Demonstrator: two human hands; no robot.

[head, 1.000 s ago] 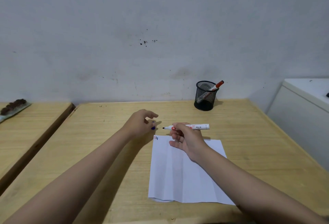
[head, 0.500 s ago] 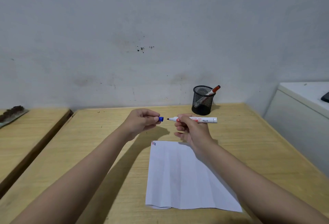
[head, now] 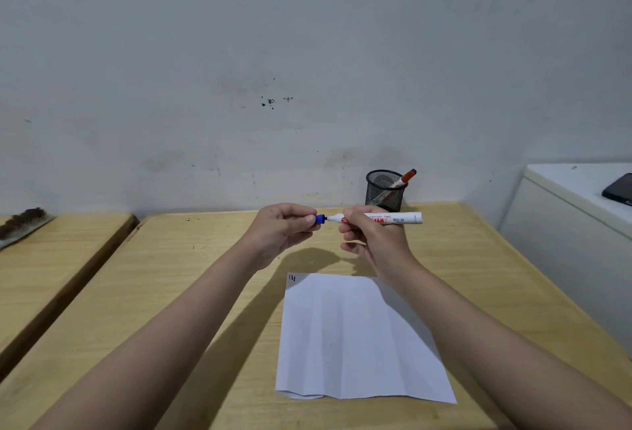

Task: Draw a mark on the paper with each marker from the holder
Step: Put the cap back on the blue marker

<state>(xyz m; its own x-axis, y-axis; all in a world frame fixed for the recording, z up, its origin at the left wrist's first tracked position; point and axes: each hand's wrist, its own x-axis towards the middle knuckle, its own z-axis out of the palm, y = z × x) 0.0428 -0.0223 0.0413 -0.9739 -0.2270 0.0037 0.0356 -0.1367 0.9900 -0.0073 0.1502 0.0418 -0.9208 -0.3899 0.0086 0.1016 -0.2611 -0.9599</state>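
Note:
My right hand (head: pixel 371 241) holds a white marker (head: pixel 393 218) level above the table, its tip pointing left. My left hand (head: pixel 278 231) pinches the blue cap (head: pixel 319 219), whose mouth meets the marker's tip. Below them a white sheet of paper (head: pixel 359 337) lies on the wooden table (head: pixel 205 275), with short red and blue strokes (head: pixel 292 278) at its top left corner. A black mesh holder (head: pixel 384 190) stands at the back near the wall. One red-capped marker (head: pixel 405 177) leans in it.
A white cabinet (head: pixel 564 224) with a dark phone (head: pixel 620 190) on top stands right of the table. A second wooden table (head: pixel 51 258) sits to the left across a narrow gap, with a brown object (head: pixel 22 221) on it. The wall is close behind.
Both hands rose from the paper and came together. The blue cap, apart from the tip before, now meets the marker's tip.

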